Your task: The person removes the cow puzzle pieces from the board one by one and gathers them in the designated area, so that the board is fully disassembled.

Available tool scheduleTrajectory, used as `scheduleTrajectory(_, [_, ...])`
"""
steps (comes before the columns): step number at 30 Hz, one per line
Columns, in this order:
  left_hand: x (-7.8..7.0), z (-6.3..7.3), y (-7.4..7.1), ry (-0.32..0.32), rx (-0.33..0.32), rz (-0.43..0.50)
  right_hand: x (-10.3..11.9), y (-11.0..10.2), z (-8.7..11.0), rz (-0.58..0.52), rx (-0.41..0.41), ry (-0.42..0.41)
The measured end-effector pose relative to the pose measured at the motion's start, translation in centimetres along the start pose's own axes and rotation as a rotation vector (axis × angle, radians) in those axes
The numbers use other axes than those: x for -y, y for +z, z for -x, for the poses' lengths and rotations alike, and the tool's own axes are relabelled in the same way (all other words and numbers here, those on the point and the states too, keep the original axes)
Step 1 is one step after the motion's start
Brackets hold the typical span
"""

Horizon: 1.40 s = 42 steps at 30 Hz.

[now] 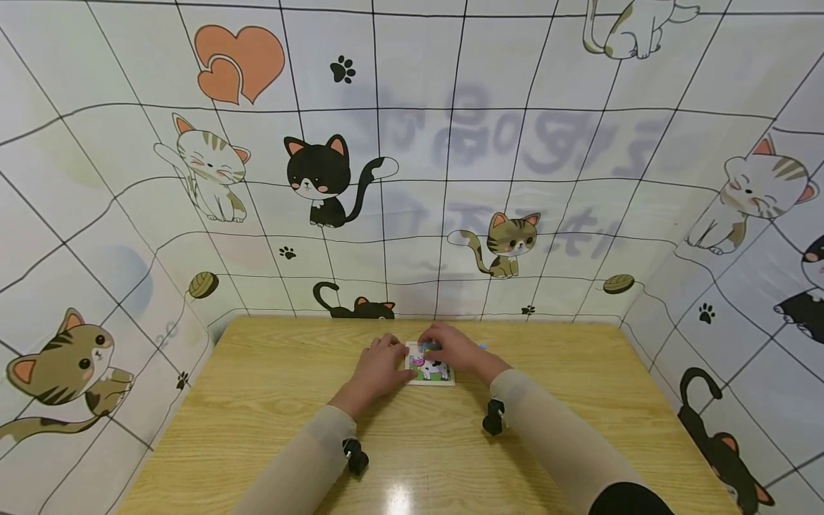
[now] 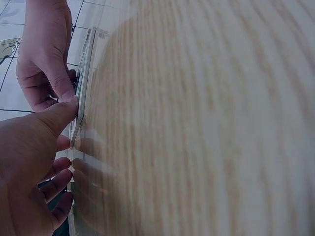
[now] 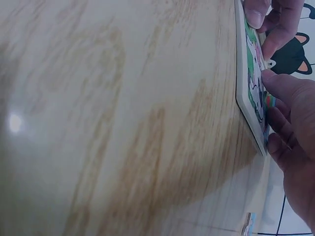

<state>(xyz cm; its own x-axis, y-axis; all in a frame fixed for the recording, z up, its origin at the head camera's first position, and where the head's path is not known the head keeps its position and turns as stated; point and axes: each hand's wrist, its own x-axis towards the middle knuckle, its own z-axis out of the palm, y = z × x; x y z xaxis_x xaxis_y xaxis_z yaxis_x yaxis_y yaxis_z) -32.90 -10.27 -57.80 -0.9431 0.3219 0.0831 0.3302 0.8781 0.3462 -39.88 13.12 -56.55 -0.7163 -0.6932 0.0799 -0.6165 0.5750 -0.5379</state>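
A small flat puzzle board (image 1: 430, 382) with a pale rim and a black-and-white cow picture lies near the table's far edge. My left hand (image 1: 380, 365) rests at its left side, thumb on the lower left part of the board and relaxed fingers by the upper left corner. Over the top right part, my right hand (image 1: 453, 348) pinches a small colourful puzzle piece (image 3: 270, 101) between thumb and fingers. Those fingers hide most of the piece. From the left wrist view, the left thumb (image 2: 59, 115) lies close to the right hand's fingertips.
Just right of the right hand, a small blue loose piece (image 1: 483, 347) shows on the wooden table (image 1: 290, 400); the right wrist view has a loose printed piece (image 3: 248, 223) near the table edge. A white cat-print curtain (image 1: 412, 179) surrounds the table's back and sides.
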Motion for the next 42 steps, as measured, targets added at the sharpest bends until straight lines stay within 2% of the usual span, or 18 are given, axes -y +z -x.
scheduleTrajectory(5, [-0.1, 0.1, -0.1, -0.004, 0.003, 0.006, 0.3, 0.0, 0.1, -0.014, 0.008, 0.040])
scheduleTrajectory(11, [-0.1, 0.1, -0.3, -0.006, 0.006, 0.007, 0.5, 0.0, 0.2, -0.026, 0.005, 0.051])
scheduleTrajectory(29, [0.0, 0.1, -0.3, 0.001, -0.005, 0.009, -0.4, 0.4, 0.4, -0.010, -0.043, 0.031])
scheduleTrajectory(42, [-0.1, 0.1, -0.5, 0.001, -0.003, 0.007, -0.3, 0.3, 0.2, 0.028, -0.044, -0.004])
